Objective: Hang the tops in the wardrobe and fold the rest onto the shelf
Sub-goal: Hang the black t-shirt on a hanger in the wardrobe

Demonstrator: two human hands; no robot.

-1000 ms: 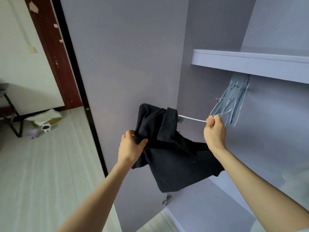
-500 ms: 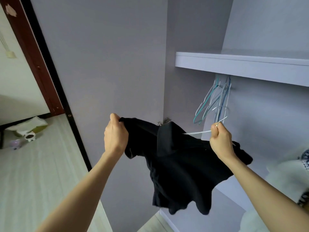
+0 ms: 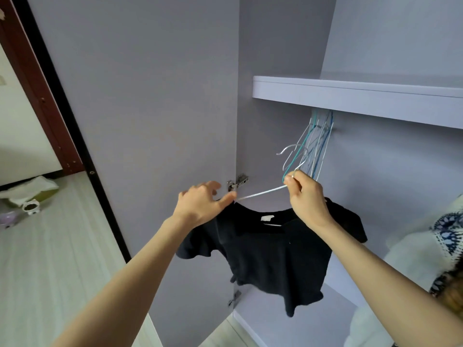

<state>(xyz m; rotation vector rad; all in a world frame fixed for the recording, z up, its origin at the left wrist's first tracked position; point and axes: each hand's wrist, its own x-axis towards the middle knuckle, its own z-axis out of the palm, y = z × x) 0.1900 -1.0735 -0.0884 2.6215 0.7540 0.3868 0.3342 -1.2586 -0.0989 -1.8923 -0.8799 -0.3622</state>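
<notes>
The open wardrobe [image 3: 288, 46] fills most of the view, its grey door [image 3: 140, 96] swung out at left and a pale shelf [image 3: 350, 96] across the upper right. In front of it hangs the black top [image 3: 270, 251], draped over a thin white hanger [image 3: 260, 192] held up below the shelf. A white label [image 3: 267, 218] sits inside the neckline (any writing on it is too small to read). A bunch of bare wire hangers [image 3: 317, 149] dangles under the shelf. The right hand [image 3: 307, 199] pinches the white hanger at the base of its hook, fingers curled. The left hand [image 3: 203, 202] touches the top's shoulder at the hanger's end, fingers loosely spread, gripping nothing.
</notes>
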